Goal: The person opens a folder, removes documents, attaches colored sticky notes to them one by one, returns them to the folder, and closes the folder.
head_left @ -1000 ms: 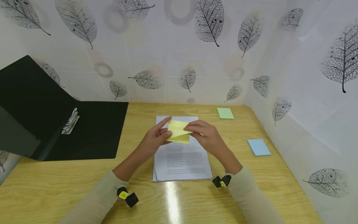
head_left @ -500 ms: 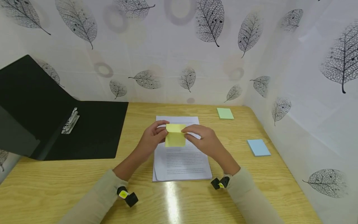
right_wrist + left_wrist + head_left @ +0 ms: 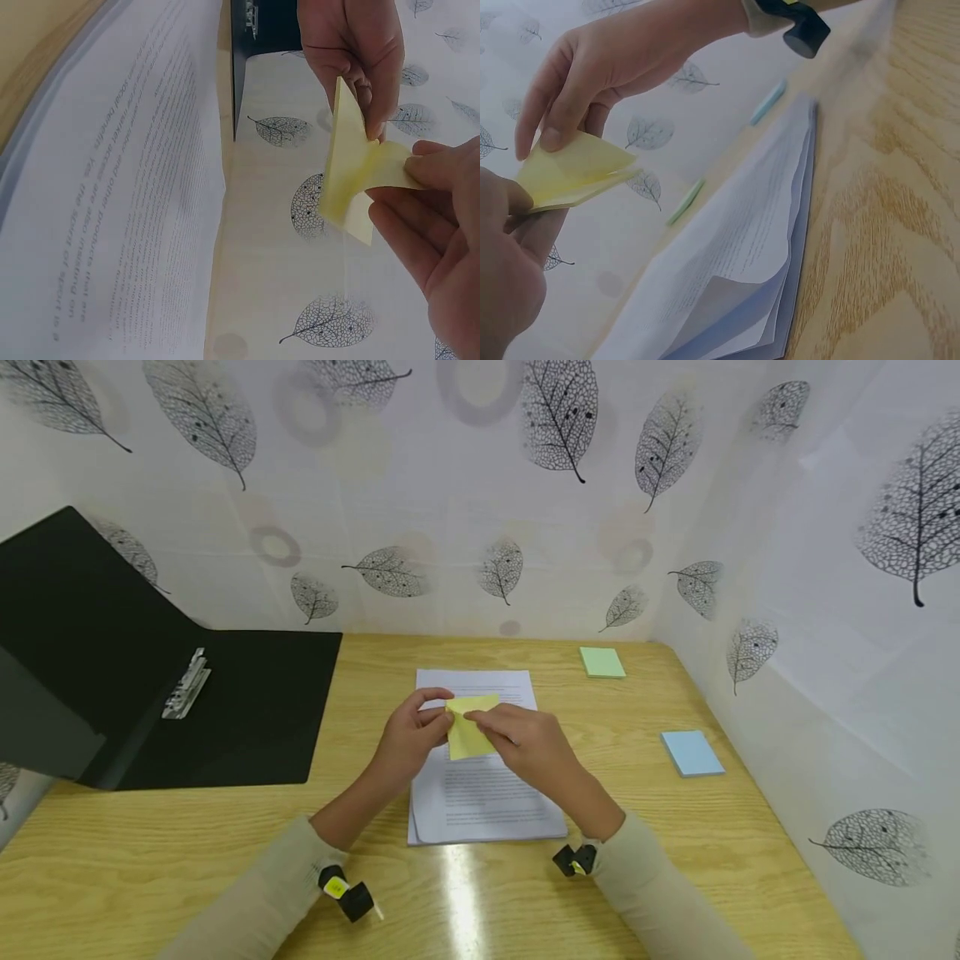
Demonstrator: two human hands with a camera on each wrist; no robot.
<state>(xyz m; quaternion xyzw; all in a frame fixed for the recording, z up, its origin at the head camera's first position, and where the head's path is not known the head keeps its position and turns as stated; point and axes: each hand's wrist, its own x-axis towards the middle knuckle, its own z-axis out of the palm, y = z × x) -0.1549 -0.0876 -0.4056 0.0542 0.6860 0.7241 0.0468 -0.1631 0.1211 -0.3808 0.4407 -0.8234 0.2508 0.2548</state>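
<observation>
Above a stack of printed paper (image 3: 495,810), my left hand (image 3: 405,739) grips a yellow sticky note pad (image 3: 468,745) by its left side. From the right, my right hand (image 3: 536,747) pinches the pad's top sheet (image 3: 386,166) between thumb and fingers. That sheet curls up from the pad, as the right wrist view shows, and one side of it still meets the pad. In the left wrist view the pad (image 3: 577,166) is tilted, with a gap under the raised sheet. The stack lies flat on the table, and a lower corner of its pages curls up.
An open black folder (image 3: 255,710) with a metal clip (image 3: 187,685) lies at the left, its cover raised. A green sticky note pad (image 3: 602,662) is at the back right. A blue one (image 3: 692,753) lies nearer, by the table's right edge.
My right hand has moved left across the pad, drawing the lifted yellow sheet leftward. The pad has come slightly lower and tilted, while my left hand keeps its grip.
</observation>
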